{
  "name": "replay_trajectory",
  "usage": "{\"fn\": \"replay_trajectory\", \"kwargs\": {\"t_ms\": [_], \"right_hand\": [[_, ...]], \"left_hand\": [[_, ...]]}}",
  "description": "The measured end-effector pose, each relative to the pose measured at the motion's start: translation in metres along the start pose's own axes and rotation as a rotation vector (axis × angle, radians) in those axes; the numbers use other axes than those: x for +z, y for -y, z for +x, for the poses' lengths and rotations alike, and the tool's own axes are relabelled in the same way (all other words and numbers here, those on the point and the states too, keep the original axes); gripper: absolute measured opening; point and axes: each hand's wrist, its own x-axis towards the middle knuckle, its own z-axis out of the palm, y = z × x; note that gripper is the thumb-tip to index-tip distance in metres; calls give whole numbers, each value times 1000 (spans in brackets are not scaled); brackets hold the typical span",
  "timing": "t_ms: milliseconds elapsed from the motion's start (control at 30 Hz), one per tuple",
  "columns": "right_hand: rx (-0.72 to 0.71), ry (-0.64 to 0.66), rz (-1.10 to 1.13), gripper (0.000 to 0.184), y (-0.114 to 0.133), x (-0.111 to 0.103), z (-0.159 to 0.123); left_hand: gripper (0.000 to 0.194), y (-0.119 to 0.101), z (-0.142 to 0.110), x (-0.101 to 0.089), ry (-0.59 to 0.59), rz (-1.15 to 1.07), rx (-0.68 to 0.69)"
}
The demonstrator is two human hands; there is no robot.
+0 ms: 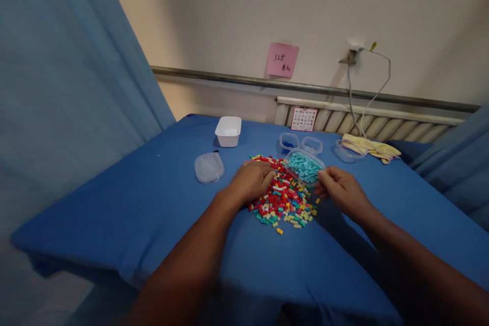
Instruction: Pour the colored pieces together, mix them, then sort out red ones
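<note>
A heap of small red, yellow, white and teal blocks lies on the blue table. My left hand rests palm down on the heap's left side, fingers curled over the blocks. My right hand pinches the rim of a clear container filled with teal blocks, holding it tilted just above the heap's far right edge.
A white tub and a clear lid lie to the left. Two small clear containers stand behind the heap, one with blue pieces. Another clear container and a yellow cloth are at the right. A blue curtain hangs left.
</note>
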Motion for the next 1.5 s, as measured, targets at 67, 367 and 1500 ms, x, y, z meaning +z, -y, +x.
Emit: {"fn": "replay_trajectory", "kwargs": {"t_ms": [67,367,1500], "right_hand": [[-26,69,-46,34,4,14,-6],[-412,119,-522,31,17,48,-20],[330,-421,472,21,-26,-57,51]], "left_hand": [[37,12,0,1,-115,39,-112],[36,26,4,16,-202,74,-340],[71,-18,-1,19,71,-89,91]]}}
